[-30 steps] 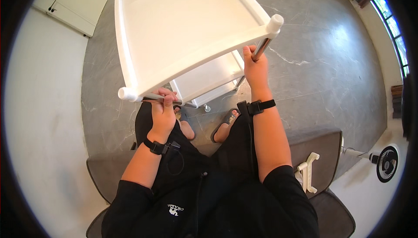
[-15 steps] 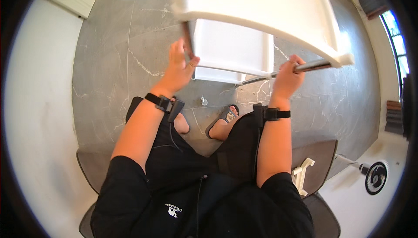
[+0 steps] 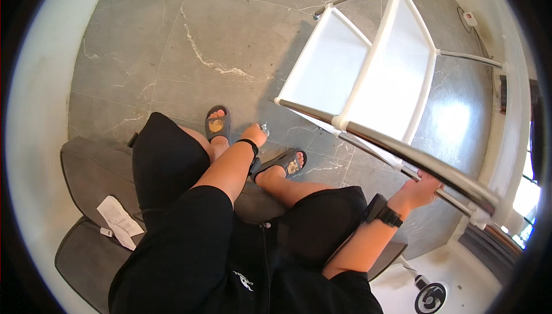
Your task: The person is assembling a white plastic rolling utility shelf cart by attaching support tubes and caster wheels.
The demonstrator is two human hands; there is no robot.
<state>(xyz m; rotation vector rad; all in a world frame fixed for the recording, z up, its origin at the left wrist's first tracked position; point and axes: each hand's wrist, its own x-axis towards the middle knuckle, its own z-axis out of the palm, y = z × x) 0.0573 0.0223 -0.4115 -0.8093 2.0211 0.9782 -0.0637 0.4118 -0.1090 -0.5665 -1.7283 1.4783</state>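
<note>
A rack with white plastic shelves [image 3: 397,55] and chrome poles leans to the right, tilted in the air. My right hand [image 3: 422,188] is closed around one of its thin metal poles [image 3: 376,152], near the right end. A thicker chrome pole [image 3: 414,156] passes just above that hand. Low between my feet, my left hand [image 3: 255,134] is closed at a small clear caster wheel [image 3: 265,129], which shows at its fingertips. The fingers' far side is hidden.
Grey sofa cushions [image 3: 98,170] lie under and beside me, with a paper sheet [image 3: 118,220] at left. A fan [image 3: 431,298] stands at lower right. My sandals [image 3: 217,121] rest on the grey marbled floor [image 3: 155,43]. A white socket box [image 3: 470,19] is at far right.
The rack has swung to the right and tipped. My left hand has let go of its pole and gone down to the caster wheel. My right hand has moved right with the rack.
</note>
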